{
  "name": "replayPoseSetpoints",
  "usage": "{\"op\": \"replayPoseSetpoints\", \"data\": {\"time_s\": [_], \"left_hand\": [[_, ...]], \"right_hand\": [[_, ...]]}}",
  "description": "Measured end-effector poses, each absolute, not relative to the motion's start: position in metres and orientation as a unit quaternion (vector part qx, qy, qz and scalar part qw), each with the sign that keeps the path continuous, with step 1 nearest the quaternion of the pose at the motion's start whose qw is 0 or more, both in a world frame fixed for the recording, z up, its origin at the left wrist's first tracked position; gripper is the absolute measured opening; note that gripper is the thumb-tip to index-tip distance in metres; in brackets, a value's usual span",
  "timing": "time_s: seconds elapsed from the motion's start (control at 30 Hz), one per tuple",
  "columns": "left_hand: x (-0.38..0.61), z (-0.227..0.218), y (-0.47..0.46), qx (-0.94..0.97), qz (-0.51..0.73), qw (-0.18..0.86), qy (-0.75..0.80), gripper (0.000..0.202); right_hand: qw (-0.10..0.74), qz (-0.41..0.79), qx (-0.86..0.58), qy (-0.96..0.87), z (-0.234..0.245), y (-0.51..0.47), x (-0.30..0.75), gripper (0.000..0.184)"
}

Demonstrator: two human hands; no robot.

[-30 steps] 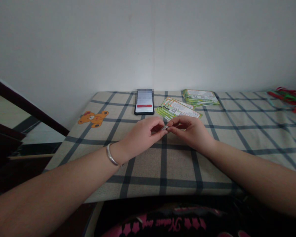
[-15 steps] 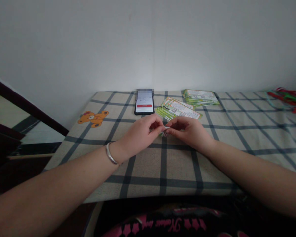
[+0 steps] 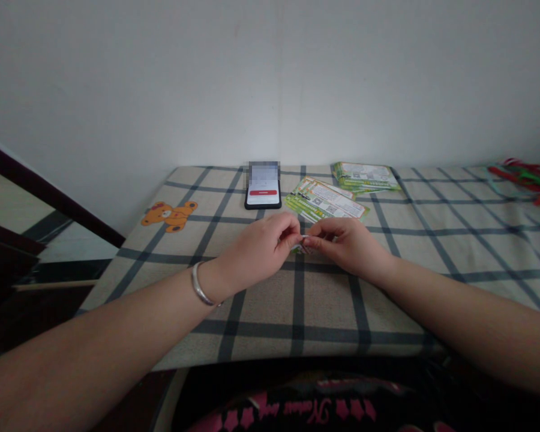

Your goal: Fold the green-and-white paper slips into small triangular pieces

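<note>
My left hand (image 3: 270, 242) and my right hand (image 3: 344, 241) meet over the checked tablecloth, both closed in a pinch. Between their fingertips is a small piece of printed paper (image 3: 302, 248), green and white, mostly covered by the fingers. Just beyond my hands, several green-and-white printed cards (image 3: 326, 201) lie fanned out on the cloth. A second stack of similar cards (image 3: 366, 177) rests farther back on the right. A silver bangle (image 3: 198, 284) circles my left wrist.
A phone (image 3: 264, 193) with a lit screen lies near the wall. On the left is an orange bear cutout (image 3: 168, 216). Red and green stringy items (image 3: 528, 180) sit at the far right. The tablecloth's front edge (image 3: 297, 355) runs close to my lap.
Both hands have dipped slightly toward me, still pinching the paper. More of its green-and-white print shows below the fingers. The phone and cards have stayed put.
</note>
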State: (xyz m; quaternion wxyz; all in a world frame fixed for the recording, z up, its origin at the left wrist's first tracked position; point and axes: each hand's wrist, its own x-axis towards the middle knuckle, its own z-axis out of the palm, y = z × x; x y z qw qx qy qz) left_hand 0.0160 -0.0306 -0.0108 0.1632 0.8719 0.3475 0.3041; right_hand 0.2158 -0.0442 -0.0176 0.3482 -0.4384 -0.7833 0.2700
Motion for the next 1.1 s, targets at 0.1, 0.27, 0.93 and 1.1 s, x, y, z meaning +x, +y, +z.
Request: {"op": "replayPoseSetpoints", "data": {"time_s": [0.1,0.27,0.93,1.1], "left_hand": [[0.015,-0.009,-0.032,0.882,0.287,0.14,0.345,0.006],[0.013,-0.011,-0.03,0.9,0.257,0.094,0.34,0.005],[0.012,-0.013,-0.02,0.874,0.271,0.249,0.317,0.018],[0.01,-0.014,-0.018,0.875,0.266,0.239,0.326,0.017]], "right_hand": [[0.35,0.249,-0.429,-0.795,-0.017,-0.044,0.217,0.023],[0.357,0.223,-0.441,-0.793,-0.018,-0.042,0.216,0.022],[0.275,0.164,-0.362,-0.875,-0.017,-0.038,0.219,0.021],[0.26,0.149,-0.395,-0.869,-0.018,-0.038,0.22,0.02]]}}
